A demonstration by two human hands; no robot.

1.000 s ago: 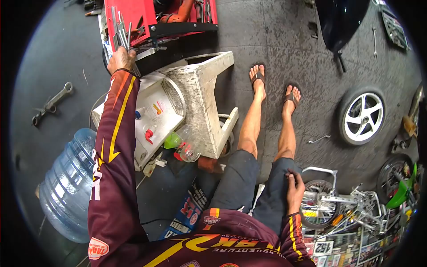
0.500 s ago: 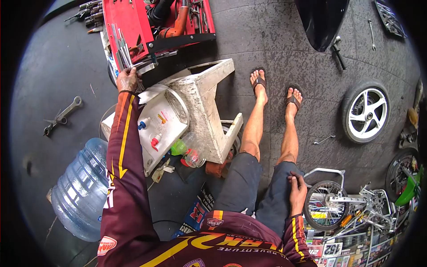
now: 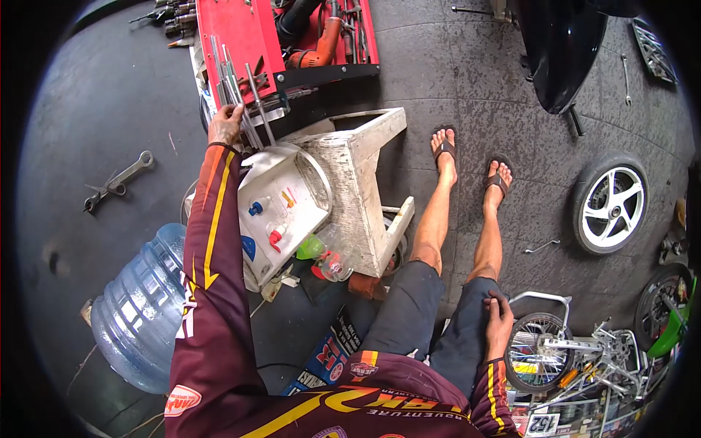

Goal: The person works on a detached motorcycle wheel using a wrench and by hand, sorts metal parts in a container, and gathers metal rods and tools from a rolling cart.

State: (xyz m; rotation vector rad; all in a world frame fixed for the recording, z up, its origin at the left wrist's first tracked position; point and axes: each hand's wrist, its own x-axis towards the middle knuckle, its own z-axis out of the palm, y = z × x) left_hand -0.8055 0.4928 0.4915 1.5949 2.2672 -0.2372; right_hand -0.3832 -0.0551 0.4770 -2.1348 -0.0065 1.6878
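Note:
My left hand (image 3: 225,125) is at the near side of a red tool cart (image 3: 241,28). Its fingers are closed around a long, thin metal rod (image 3: 228,69) in a bunch of similar rods; their lower ends are partly hidden. Close beside it, another metal rod (image 3: 260,106) leans at a slant. Over my thigh, near the knee, my right hand (image 3: 499,325) hangs with loosely bent fingers apart and dark fingertips. Nothing shows in it.
An orange power drill (image 3: 319,52) lies in the cart. Below it stand a white water dispenser (image 3: 307,208), a worn wooden stand (image 3: 350,171) and a blue water jug (image 3: 142,306). Rightward are a wheel (image 3: 612,204), a spanner (image 3: 626,80) and a small motorcycle frame (image 3: 584,343).
The whole view has shifted, so the cart and floor items appear farther right and slightly lower. A rod beside my left hand now stands out at a slant. My right hand stays by my thigh.

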